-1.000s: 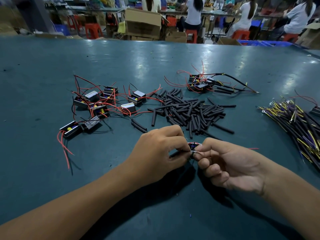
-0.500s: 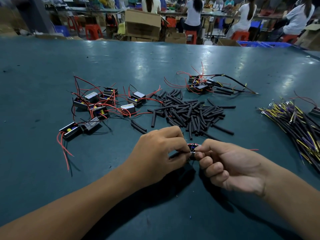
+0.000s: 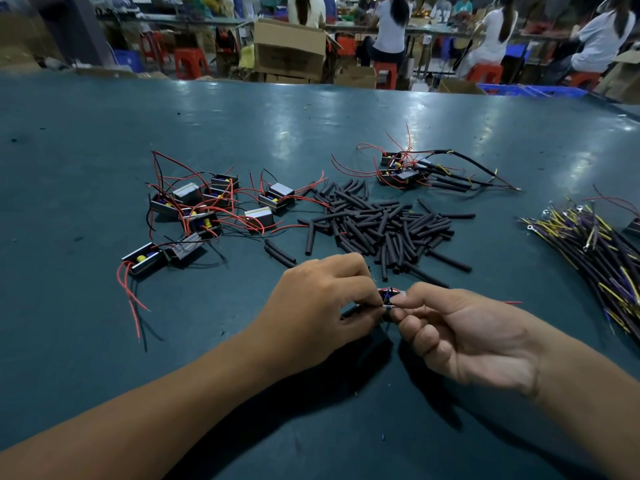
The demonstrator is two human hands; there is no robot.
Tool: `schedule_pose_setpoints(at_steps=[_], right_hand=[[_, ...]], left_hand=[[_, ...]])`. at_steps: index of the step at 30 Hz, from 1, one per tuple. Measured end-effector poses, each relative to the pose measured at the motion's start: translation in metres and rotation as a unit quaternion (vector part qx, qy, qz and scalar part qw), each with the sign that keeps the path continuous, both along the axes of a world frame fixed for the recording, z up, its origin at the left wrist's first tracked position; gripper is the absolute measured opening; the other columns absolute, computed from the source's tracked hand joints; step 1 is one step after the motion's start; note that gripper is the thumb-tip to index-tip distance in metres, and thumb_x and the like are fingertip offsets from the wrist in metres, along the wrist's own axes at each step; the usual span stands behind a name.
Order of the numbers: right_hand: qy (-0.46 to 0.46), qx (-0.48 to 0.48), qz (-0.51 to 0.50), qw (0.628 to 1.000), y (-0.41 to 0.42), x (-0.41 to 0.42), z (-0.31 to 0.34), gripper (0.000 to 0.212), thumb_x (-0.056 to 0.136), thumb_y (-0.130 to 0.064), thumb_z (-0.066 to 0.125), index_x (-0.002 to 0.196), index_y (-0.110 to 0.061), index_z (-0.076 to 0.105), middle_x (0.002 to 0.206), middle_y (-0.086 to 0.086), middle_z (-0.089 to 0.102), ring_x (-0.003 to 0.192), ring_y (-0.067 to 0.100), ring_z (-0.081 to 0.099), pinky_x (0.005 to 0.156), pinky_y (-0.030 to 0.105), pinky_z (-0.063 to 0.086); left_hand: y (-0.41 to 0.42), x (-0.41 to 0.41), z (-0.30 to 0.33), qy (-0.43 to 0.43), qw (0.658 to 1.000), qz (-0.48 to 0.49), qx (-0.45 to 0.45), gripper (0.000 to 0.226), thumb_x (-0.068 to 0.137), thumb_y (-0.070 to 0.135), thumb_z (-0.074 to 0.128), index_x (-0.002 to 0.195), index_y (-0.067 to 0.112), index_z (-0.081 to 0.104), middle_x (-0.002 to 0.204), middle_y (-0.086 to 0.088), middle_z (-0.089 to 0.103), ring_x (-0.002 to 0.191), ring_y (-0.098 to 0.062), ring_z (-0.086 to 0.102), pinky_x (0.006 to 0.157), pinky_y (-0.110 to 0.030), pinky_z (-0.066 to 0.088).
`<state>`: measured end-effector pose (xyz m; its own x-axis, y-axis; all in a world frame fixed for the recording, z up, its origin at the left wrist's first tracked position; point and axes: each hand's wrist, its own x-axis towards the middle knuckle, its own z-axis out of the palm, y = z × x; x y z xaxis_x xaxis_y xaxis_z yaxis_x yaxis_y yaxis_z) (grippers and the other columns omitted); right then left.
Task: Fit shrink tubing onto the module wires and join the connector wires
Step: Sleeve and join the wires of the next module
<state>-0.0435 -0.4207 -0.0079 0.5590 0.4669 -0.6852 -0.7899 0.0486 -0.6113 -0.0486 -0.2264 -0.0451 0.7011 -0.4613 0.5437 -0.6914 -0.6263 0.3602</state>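
My left hand (image 3: 322, 303) and my right hand (image 3: 464, 337) meet fingertip to fingertip low over the table. Between them they pinch bare wire ends (image 3: 388, 305) of a small module that is mostly hidden behind the fingers. A black tube-covered wire (image 3: 348, 311) runs back under my left hand. A pile of black shrink tubing pieces (image 3: 377, 226) lies just beyond the hands. Several loose modules with red wires (image 3: 211, 213) are spread to the left. Modules with tubing fitted (image 3: 415, 173) lie at the back.
A bundle of yellow, purple and black connector wires (image 3: 595, 251) lies at the right edge of the green table (image 3: 104, 133). Beyond the table's far edge stand cardboard boxes (image 3: 289, 50), red stools and several seated people.
Both hands stay joined at the wire ends, with only small shifts of the fingertips. The rest of the table is unchanged.
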Motion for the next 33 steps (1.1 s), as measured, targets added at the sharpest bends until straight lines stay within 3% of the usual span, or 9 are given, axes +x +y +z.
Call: schedule_pose_setpoints(at_steps=[4, 7, 12, 14, 18, 21, 27, 30, 33], right_hand=[[-0.008, -0.011, 0.003, 1.000, 0.0003, -0.0003, 0.0003, 0.010, 0.058, -0.015, 0.073, 0.058, -0.011, 0.064, 0.053, -0.002, 0.052, 0.034, 0.004, 0.047, 0.029, 0.015, 0.038], [-0.020, -0.013, 0.006, 1.000, -0.0012, 0.0000, -0.0006, 0.009, 0.060, -0.015, 0.072, 0.057, -0.012, 0.063, 0.053, -0.003, 0.050, 0.034, 0.004, 0.044, 0.029, 0.014, 0.036], [-0.014, -0.009, 0.012, 1.000, -0.0039, 0.0015, -0.0003, 0.012, 0.058, -0.015, 0.073, 0.058, -0.013, 0.062, 0.053, -0.003, 0.048, 0.033, 0.004, 0.042, 0.028, 0.015, 0.035], [-0.015, -0.008, 0.022, 1.000, -0.0037, 0.0015, -0.0003, 0.012, 0.058, -0.015, 0.073, 0.057, -0.013, 0.062, 0.052, -0.003, 0.048, 0.033, 0.004, 0.042, 0.028, 0.015, 0.034], [-0.023, -0.010, 0.027, 0.999, -0.0047, 0.0012, -0.0019, 0.012, 0.059, -0.016, 0.073, 0.057, -0.013, 0.061, 0.053, -0.003, 0.047, 0.034, 0.003, 0.042, 0.029, 0.014, 0.034], [-0.029, -0.016, 0.029, 0.999, -0.0044, 0.0008, -0.0027, 0.013, 0.059, -0.017, 0.073, 0.057, -0.013, 0.061, 0.053, -0.003, 0.047, 0.034, 0.004, 0.042, 0.029, 0.014, 0.034], [-0.068, -0.039, 0.036, 0.996, -0.0043, 0.0007, -0.0031, 0.011, 0.061, -0.018, 0.071, 0.054, -0.015, 0.063, 0.054, -0.002, 0.048, 0.036, 0.005, 0.042, 0.030, 0.015, 0.034], [-0.139, -0.075, 0.055, 0.986, -0.0053, -0.0018, -0.0035, 0.015, 0.064, -0.018, 0.071, 0.052, -0.018, 0.062, 0.054, 0.000, 0.049, 0.037, 0.008, 0.042, 0.033, 0.017, 0.034], [-0.239, -0.107, 0.063, 0.963, -0.0066, -0.0025, -0.0072, 0.031, 0.086, -0.007, 0.062, 0.057, -0.016, 0.061, 0.054, 0.005, 0.053, 0.038, 0.012, 0.048, 0.036, 0.020, 0.038]], left_hand=[[0.0010, 0.0003, -0.0011, 0.086, 0.995, -0.008, -0.050, 0.005, 0.084, 0.027, 0.074, 0.085, 0.023, 0.074, 0.088, 0.009, 0.061, 0.077, -0.015, 0.060, 0.063, -0.042, 0.050], [0.0023, 0.0034, -0.0017, 0.207, 0.968, -0.057, -0.129, 0.005, 0.086, 0.024, 0.075, 0.091, 0.026, 0.076, 0.088, 0.006, 0.058, 0.072, -0.020, 0.054, 0.064, -0.043, 0.047], [0.0038, 0.0060, -0.0009, 0.294, 0.935, -0.094, -0.177, 0.003, 0.089, 0.026, 0.072, 0.089, 0.024, 0.075, 0.091, 0.000, 0.060, 0.081, -0.026, 0.057, 0.074, -0.040, 0.047], [0.0037, 0.0062, -0.0007, 0.309, 0.927, -0.096, -0.188, 0.004, 0.089, 0.025, 0.071, 0.087, 0.026, 0.074, 0.091, -0.003, 0.061, 0.083, -0.029, 0.058, 0.077, -0.041, 0.048], [0.0022, 0.0059, -0.0024, 0.328, 0.917, -0.095, -0.207, 0.007, 0.087, 0.022, 0.073, 0.086, 0.016, 0.074, 0.090, -0.004, 0.061, 0.084, -0.030, 0.058, 0.075, -0.026, 0.046], [-0.0009, 0.0043, -0.0019, 0.328, 0.914, -0.077, -0.223, 0.011, 0.084, 0.021, 0.072, 0.083, 0.010, 0.073, 0.089, -0.006, 0.061, 0.083, -0.036, 0.057, 0.073, -0.030, 0.044], [-0.0052, 0.0003, -0.0012, 0.327, 0.920, -0.061, -0.208, 0.006, 0.086, 0.013, 0.072, 0.081, 0.009, 0.071, 0.087, -0.004, 0.060, 0.076, -0.030, 0.056, 0.069, -0.024, 0.043], [-0.0047, -0.0005, -0.0004, 0.329, 0.921, -0.062, -0.199, 0.008, 0.088, 0.009, 0.073, 0.080, 0.009, 0.071, 0.086, -0.005, 0.059, 0.071, -0.024, 0.054, 0.067, -0.022, 0.041], [-0.0039, 0.0000, 0.0014, 0.330, 0.925, -0.063, -0.179, 0.009, 0.089, 0.010, 0.072, 0.080, 0.010, 0.071, 0.086, -0.006, 0.058, 0.068, -0.008, 0.051, 0.066, -0.017, 0.040]])
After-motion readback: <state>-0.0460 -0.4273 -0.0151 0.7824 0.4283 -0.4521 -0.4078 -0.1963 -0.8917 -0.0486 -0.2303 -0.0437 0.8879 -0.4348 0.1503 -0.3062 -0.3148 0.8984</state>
